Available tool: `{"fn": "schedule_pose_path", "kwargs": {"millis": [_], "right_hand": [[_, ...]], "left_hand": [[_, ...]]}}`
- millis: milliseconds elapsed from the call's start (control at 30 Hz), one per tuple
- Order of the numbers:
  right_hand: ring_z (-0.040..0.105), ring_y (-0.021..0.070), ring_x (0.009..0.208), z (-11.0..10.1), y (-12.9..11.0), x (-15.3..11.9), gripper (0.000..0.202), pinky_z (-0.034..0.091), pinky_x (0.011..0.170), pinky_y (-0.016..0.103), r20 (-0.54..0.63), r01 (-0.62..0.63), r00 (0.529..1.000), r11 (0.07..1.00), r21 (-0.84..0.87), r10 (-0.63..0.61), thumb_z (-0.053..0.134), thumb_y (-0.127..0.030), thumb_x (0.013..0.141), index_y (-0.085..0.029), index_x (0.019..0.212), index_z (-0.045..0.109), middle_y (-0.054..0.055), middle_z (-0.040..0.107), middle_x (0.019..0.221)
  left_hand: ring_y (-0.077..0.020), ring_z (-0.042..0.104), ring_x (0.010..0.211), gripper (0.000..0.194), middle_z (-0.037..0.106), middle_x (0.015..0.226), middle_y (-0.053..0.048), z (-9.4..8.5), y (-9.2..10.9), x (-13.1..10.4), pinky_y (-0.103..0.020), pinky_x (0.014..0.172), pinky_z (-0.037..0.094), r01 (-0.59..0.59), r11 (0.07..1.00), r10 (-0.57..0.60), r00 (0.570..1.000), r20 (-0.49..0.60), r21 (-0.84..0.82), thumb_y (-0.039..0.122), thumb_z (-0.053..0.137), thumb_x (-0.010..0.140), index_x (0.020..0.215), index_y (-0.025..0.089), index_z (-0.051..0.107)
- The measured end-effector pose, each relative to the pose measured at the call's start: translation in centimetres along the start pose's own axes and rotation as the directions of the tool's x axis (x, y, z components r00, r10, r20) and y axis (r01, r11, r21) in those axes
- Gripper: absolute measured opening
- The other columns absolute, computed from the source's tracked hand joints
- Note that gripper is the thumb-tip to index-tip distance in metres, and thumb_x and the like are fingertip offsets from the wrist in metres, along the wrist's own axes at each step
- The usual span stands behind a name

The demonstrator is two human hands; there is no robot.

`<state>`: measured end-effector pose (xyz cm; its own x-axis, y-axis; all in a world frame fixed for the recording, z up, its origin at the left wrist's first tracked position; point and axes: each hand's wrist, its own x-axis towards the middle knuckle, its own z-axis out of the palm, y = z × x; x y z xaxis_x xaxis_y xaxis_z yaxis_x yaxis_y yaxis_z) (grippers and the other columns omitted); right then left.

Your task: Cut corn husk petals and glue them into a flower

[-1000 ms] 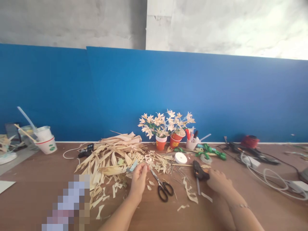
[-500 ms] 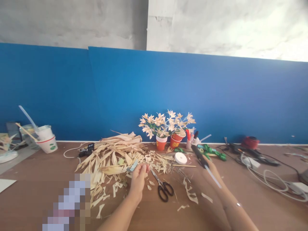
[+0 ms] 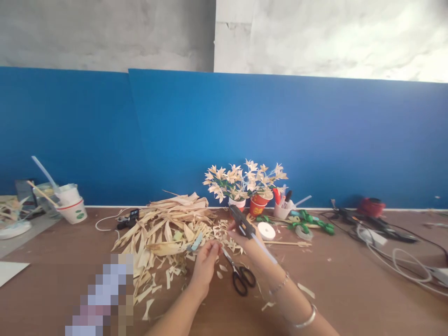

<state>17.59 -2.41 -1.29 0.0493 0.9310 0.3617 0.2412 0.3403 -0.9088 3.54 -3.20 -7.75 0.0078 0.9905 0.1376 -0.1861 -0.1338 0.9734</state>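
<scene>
My right hand (image 3: 246,240) grips a black hot glue gun (image 3: 242,221), and a clear glue stick (image 3: 265,248) pokes out of its back end over my wrist. Left of it, my left hand (image 3: 206,265) is closed in a pinch; whatever its fingertips hold is too small to make out. Black-handled scissors (image 3: 242,279) lie on the table between my forearms, blades toward my left fingertips. A heap of dry husk strips (image 3: 168,223) spreads behind and left of my left hand, with small cut scraps (image 3: 170,275) around it.
Pale husk flowers (image 3: 233,177) stand in red paper cups (image 3: 258,206) by the blue partition (image 3: 196,126). A white tape roll (image 3: 266,231), green ribbon (image 3: 308,219) and a pen cup (image 3: 281,211) are on the right. White cables (image 3: 406,268) trail farther right; a paper cup (image 3: 73,211) stands left.
My right hand has brought the glue gun leftward, close to my left hand. My left hand stays pinched in nearly the same place, and the view has shifted slightly.
</scene>
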Motion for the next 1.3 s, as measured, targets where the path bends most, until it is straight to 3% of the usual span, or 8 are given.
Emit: {"fn": "schedule_pose_path", "kwargs": {"millis": [133, 867, 1067, 1300], "right_hand": [[0.056, 0.0163, 0.068, -0.3, 0.5, 0.2, 0.008, 0.044, 0.066, 0.028, 0.074, 0.010, 0.997, 1.000, 0.008, -0.011, 0.061, -0.021, 0.069, -0.017, 0.076, 0.060, 0.000, 0.062, 0.071], [0.054, 0.0148, 0.067, -0.5, 0.2, -0.1, 0.009, 0.043, 0.064, 0.025, 0.114, 0.014, 0.993, 0.999, 0.035, -0.018, 0.060, -0.016, 0.068, -0.017, 0.076, 0.059, -0.001, 0.060, 0.072], [0.054, 0.0153, 0.067, -0.4, 0.2, 0.0, 0.008, 0.043, 0.064, 0.025, 0.068, 0.008, 0.998, 0.999, 0.036, -0.010, 0.058, -0.018, 0.068, -0.017, 0.076, 0.057, 0.000, 0.060, 0.071], [0.054, 0.0155, 0.067, 0.1, 1.5, 0.1, 0.011, 0.043, 0.065, 0.026, 0.077, 0.040, 0.996, 0.999, -0.007, -0.039, 0.057, -0.016, 0.067, -0.017, 0.078, 0.058, 0.000, 0.060, 0.072]], "left_hand": [[-0.0135, 0.047, 0.065, 0.042, 0.053, 0.065, 0.001, 0.1, 0.2, -0.1, -0.024, 0.065, 0.039, -0.002, 1.000, 0.003, 0.998, 0.055, -0.017, 0.058, 0.058, 0.074, 0.067, 0.017, 0.056], [-0.0124, 0.049, 0.062, 0.037, 0.054, 0.064, 0.002, 0.0, -0.5, -0.3, -0.022, 0.061, 0.040, 0.068, 0.996, -0.062, 0.990, 0.127, -0.049, 0.052, 0.059, 0.075, 0.068, 0.016, 0.058], [-0.0160, 0.058, 0.075, 0.040, 0.065, 0.086, -0.005, -0.1, -0.9, -0.4, -0.025, 0.068, 0.047, 0.017, 1.000, -0.016, 0.998, 0.061, -0.005, 0.049, 0.063, 0.073, 0.096, 0.016, 0.065], [-0.0122, 0.055, 0.046, 0.039, 0.059, 0.062, 0.000, -0.2, -1.7, -0.1, -0.024, 0.043, 0.046, 0.012, 0.991, -0.012, 1.000, -0.005, 0.134, 0.052, 0.064, 0.069, 0.083, 0.016, 0.065]]}}
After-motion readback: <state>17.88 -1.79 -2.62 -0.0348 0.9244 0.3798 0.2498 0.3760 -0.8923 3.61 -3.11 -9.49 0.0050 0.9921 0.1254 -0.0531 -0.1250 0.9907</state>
